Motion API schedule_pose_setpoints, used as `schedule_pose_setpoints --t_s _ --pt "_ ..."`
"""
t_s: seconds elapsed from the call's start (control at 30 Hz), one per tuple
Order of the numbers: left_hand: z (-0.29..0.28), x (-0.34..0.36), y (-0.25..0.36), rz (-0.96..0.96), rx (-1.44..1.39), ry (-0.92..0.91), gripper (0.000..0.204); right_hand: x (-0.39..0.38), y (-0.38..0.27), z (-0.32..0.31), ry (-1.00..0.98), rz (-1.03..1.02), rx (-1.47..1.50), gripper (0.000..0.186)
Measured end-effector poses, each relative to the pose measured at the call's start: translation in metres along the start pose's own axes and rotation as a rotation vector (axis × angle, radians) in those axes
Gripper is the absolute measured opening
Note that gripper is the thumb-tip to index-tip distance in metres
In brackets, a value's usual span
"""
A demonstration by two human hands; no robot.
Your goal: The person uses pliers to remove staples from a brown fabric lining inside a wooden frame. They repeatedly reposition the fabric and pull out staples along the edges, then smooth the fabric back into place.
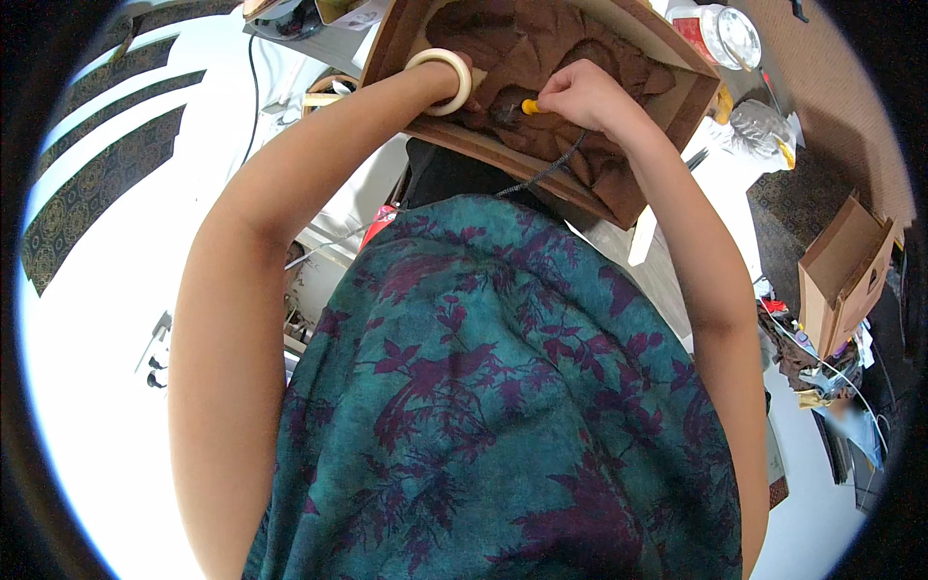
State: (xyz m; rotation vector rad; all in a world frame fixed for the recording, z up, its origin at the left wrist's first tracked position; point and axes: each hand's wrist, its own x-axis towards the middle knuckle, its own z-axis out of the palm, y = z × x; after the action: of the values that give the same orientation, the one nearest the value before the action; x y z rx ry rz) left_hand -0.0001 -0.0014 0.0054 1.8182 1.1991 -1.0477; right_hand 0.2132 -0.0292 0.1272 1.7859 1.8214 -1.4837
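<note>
A brown wooden box (686,101) lined with crumpled brown cloth (619,174) sits at the top of my view. My left hand (456,79), with a cream bangle (435,108) at its wrist, reaches into the box's left side; its fingers are mostly hidden behind the wrist, against the cloth. My right hand (583,95) is closed in a pinch on a small yellow handle (530,106), whose far end lies over a darker patch of the cloth and is too small to make out. A dark cord (541,174) runs from below the right hand over the box's front edge.
A clear jar (725,39) with a red label and a crumpled plastic bag (759,133) are right of the box. An open cardboard box (836,271) and tangled cables stand lower right. White surfaces (97,367) with cables extend left. My patterned teal garment (483,406) fills the lower middle.
</note>
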Motion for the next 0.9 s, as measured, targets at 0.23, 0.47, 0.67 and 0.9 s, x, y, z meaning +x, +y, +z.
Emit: schedule_pose_setpoints --t_s 0.23,0.47,0.67,0.9 --pt "-0.004 -0.004 0.002 0.054 0.196 -0.028 0.067 -0.011 0.006 -0.017 -0.033 0.025 -0.083 0.029" --pt "0.002 -0.03 -0.014 0.306 0.229 0.177 0.031 -0.061 -0.02 -0.034 0.258 -0.037 -0.075 0.026" --pt "-0.053 -0.21 0.007 0.42 -0.467 0.574 0.033 -0.098 -0.038 -0.017 0.545 -0.138 0.414 0.013" --pt "0.016 -0.251 0.01 0.228 -1.16 1.328 0.017 -0.092 -0.071 0.013 0.86 -0.556 0.501 0.007"
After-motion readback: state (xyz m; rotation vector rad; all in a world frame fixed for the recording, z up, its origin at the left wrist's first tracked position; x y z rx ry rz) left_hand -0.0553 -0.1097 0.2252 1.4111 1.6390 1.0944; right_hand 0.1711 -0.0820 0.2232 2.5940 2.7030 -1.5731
